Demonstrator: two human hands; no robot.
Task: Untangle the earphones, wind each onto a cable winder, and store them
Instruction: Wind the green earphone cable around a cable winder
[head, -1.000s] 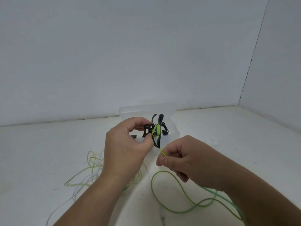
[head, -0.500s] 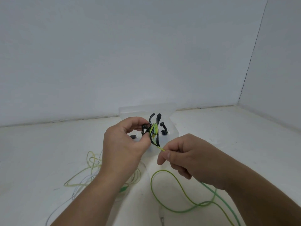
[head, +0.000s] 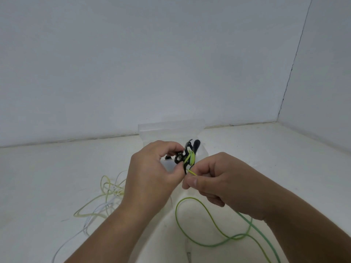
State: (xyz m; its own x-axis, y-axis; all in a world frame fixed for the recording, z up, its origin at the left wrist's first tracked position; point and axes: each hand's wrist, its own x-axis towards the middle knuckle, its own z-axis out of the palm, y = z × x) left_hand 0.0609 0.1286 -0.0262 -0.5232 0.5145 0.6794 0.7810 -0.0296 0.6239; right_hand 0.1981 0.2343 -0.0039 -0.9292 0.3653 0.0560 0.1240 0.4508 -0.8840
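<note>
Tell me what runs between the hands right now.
In the head view, a short taut stretch of green cable spans from the black winder in the left hand to the right hand pinching it.

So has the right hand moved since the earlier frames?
Yes. The right hand has moved up and slightly left, closer to the black cable winder and clear box.
</note>
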